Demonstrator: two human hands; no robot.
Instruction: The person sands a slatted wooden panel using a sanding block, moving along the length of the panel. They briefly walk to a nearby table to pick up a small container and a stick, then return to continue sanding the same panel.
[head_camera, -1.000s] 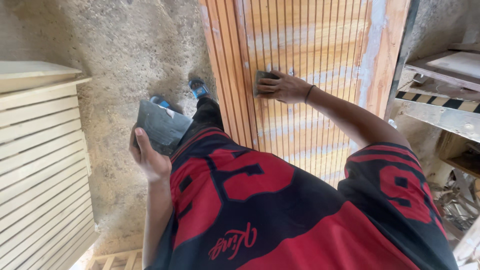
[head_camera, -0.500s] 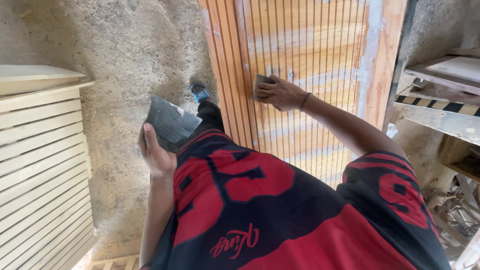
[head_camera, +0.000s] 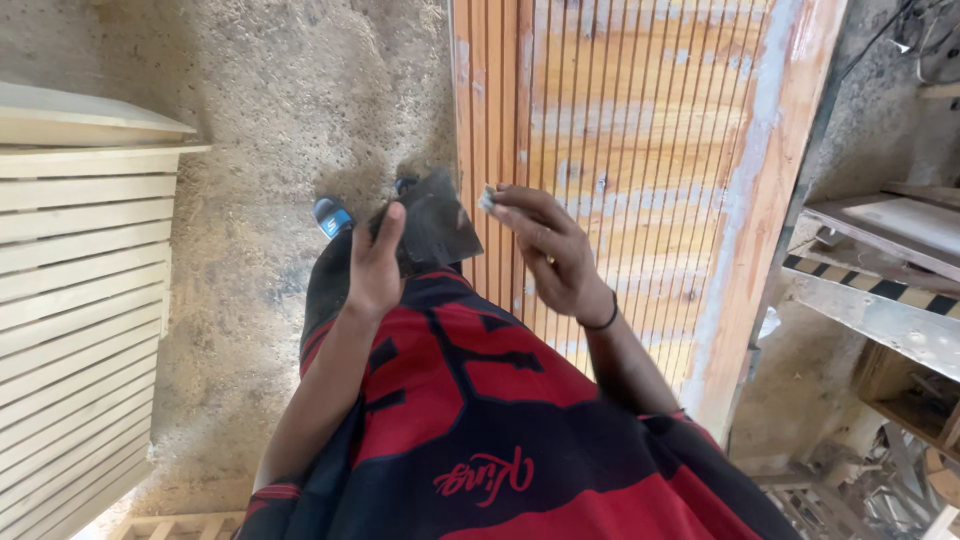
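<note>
Your right hand (head_camera: 550, 250) has left the ribbed door (head_camera: 640, 150) and come beside the dark sheet (head_camera: 435, 225); its fingertips pinch a pale dab; your left hand (head_camera: 375, 265) pinches the sheet before your chest; a loose grip could drop it onto the floor (head_camera: 270, 110).

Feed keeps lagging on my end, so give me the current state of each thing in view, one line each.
left hand: raised, gripping the dark flat plate.
dark flat plate: held up, tilted.
right hand: lifted off the panel, pinching a small pale scraper.
small pale scraper: at the fingertips, mostly hidden.
grooved wooden panel: lying flat, patched with pale filler.
slatted pale panels: stacked at left.
blue sandal: on the dusty floor.
</note>
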